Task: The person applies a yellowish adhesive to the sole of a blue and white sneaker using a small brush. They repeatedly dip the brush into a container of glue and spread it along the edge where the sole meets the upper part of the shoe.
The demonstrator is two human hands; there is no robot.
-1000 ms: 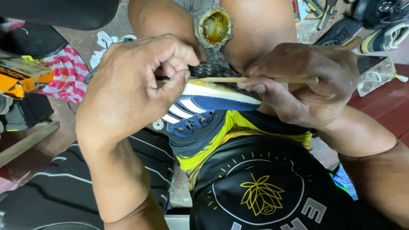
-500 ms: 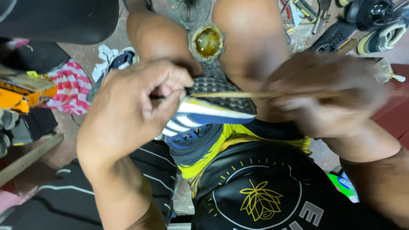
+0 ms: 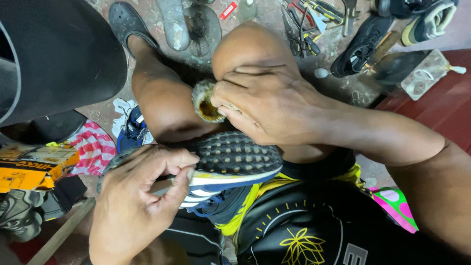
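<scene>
Head view: our shoe (image 3: 230, 162) lies sole-up across our lap. Our right hand (image 3: 267, 105), which held a stick flat over the sole a second ago, is now curled at the glue tin (image 3: 206, 100), probably dipping. Our left hand (image 3: 142, 196) pinches the sole edge. Tools (image 3: 314, 19) litter the floor (image 3: 343, 86).

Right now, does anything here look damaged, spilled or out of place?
The glue pot clamped between the knees is crusted with dried yellow adhesive around its rim. The left hand pinches the sneaker at the sole's edge; whether the sole is separated is hidden.
</scene>
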